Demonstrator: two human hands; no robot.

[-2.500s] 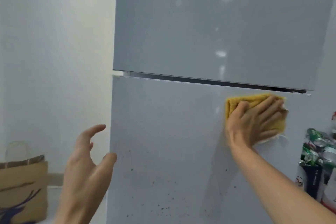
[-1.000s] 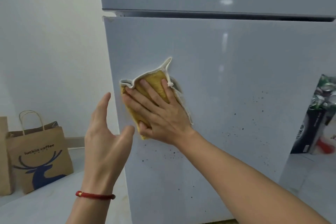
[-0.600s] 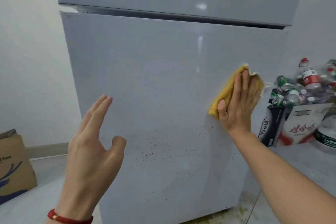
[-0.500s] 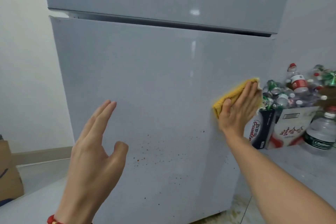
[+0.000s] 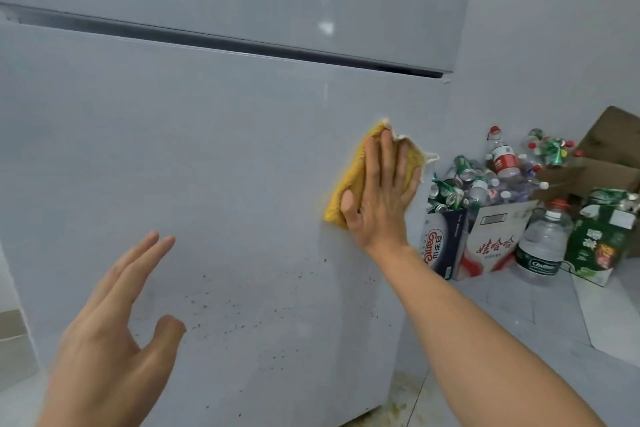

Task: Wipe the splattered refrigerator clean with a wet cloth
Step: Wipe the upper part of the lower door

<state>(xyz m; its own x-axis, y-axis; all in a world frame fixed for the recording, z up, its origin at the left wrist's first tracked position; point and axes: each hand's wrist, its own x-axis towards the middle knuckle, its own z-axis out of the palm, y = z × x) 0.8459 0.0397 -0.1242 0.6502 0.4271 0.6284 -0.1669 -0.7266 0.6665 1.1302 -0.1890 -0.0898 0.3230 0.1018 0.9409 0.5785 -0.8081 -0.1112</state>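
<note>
Yellow cloth [image 5: 349, 191], folded, with a pale stitched edge: pressed flat against the lower door of the refrigerator [image 5: 207, 166], close to the door's right edge and roughly at mid-height of the visible panel.

Right hand [image 5: 379, 198]: laid over the cloth, fingers straight and pointing upward, thumb out to the left, palm bearing on the fabric; nothing curled round it.

Left hand [image 5: 114, 333]: held in the air in front of the door at lower left, fingers straight and loosely together, thumb apart, holding nothing; whether it touches the door cannot be told.

Refrigerator: pale grey, two doors, a dark horizontal gap between upper and lower. Dark specks [image 5: 242, 319] scattered across the lower door, below the cloth and between the two hands.

Beside the refrigerator, on the floor to the right: a dark box [image 5: 441, 246] and a white printed box [image 5: 495, 243], both heaped with crushed cans and plastic bottles [image 5: 464, 184]; a large clear water bottle [image 5: 542, 246] with a red cap; a green carton [image 5: 602, 239]; brown cardboard [image 5: 609, 146] behind. Tiled floor [image 5: 519, 315], stained at the refrigerator's foot.
</note>
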